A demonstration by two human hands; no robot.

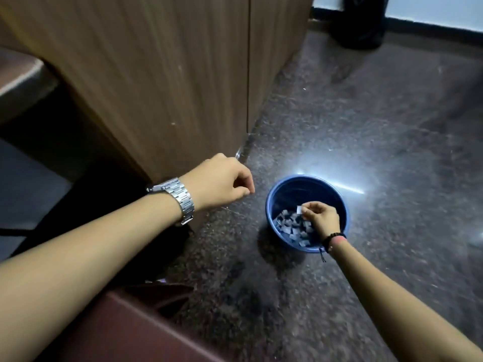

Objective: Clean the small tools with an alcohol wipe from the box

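Okay, quick pass. My right hand (322,216) is down over the blue bucket (274,197) on the floor (366,126), thumb and forefinger pinching a small white scrap (299,209), probably a spent wipe or its wrapper, too small to tell. It sits just above the pile of similar scraps (292,228) in the bottom of the bucket. My left hand (222,178) hangs beside the wooden cabinet (156,74), fingers loosely curled, holding nothing that I can see, watch (180,199) on the wrist. No tools and no wipe box in this view, so the task's things are out of frame; I'd judge this is the throw-away step.

Risks: the scrap is light and may cling to damp fingers, so it could fail to drop or flutter out past the rim onto the floor. The bucket is small and low, and a wrist bumping the rim could tip or slide it. Light is poor, glare on the floor, so a miss is easy to overlook.
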